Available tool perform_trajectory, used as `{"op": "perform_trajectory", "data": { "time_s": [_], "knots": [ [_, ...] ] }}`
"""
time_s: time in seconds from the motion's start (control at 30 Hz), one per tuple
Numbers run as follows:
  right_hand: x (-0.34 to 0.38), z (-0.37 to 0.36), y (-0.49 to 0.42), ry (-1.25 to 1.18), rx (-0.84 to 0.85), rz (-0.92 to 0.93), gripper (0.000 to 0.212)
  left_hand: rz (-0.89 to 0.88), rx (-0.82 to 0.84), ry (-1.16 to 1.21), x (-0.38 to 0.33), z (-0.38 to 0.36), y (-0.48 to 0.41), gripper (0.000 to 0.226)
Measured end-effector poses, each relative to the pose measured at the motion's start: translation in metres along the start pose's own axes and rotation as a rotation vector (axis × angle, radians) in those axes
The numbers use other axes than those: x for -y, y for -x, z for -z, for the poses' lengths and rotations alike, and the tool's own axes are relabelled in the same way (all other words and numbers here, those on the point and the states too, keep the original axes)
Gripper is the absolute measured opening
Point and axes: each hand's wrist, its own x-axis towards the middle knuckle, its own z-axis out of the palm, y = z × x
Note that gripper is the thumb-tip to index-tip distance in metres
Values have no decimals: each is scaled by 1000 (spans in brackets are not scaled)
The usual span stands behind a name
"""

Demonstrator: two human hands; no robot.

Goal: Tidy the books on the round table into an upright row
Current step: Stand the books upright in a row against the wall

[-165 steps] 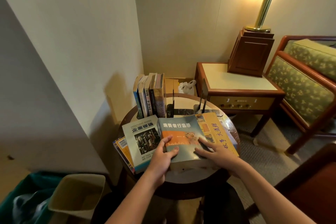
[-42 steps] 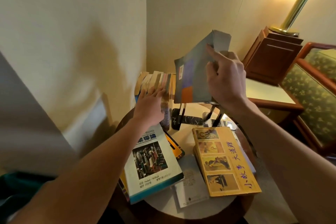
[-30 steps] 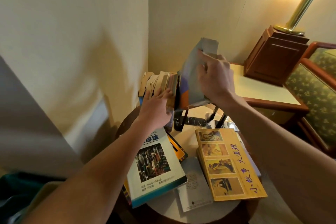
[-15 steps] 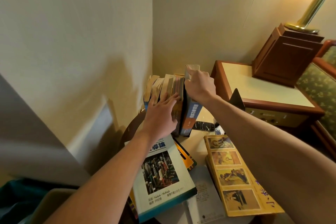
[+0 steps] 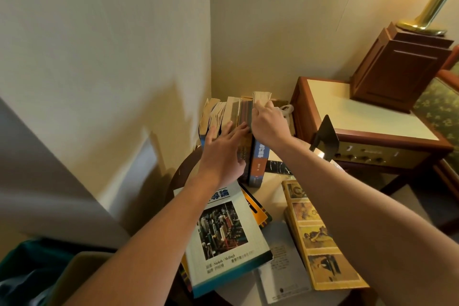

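Below both hands, a round tabletop [image 5: 274,187], pale with a dark rim. At its far edge, under the left fingers, an upright row [image 5: 223,112] of worn books, page edges up. Nearer than the fingers, beneath the left forearm, a city book [image 5: 223,231] lying flat, cover up. Beneath the right forearm, a yellow book [image 5: 318,231], also flat, with picture panels down its cover. Between those two, a grey booklet [image 5: 280,263], flat, just beside the city book's near corner. Poking out from under the city book, close behind the left wrist, an orange book [image 5: 258,211].

Upright at the right end of the row, a blue book [image 5: 259,161], touching its neighbour, foot on the tabletop, top page edge showing just past the right fingers [image 5: 258,109]. Right of those fingers, apart from the row, a black bookend [image 5: 324,136].

Right hand [image 5: 268,124] reached forward, knuckles up, fingers curled and pinching the blue book's top. Left hand [image 5: 223,154] laid palm-down against the row's spines, fingers [image 5: 233,129] straight, slightly spread and pressing, tips just beside the right hand.
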Motion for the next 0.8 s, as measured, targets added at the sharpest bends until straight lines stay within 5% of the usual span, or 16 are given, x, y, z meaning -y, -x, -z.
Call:
{"op": "perform_trajectory", "data": {
  "time_s": [0.13, 0.4, 0.6, 0.8],
  "knots": [
    [-2, -8, 4, -94, 87, -38, 55, -14, -23, -30, 2, -3, 4, 76],
    [-17, -4, 89, -219, 79, 68, 55, -6, 130, -156, -9, 3, 37, 85],
    [-24, -19, 176, -305, 121, 29, 87, 242, 161, 28, -12, 0, 123, 84],
    [-40, -55, 229, -307, 397, -134, 85, 517, 314, 54, -10, -14, 202, 80]
  ]
}}
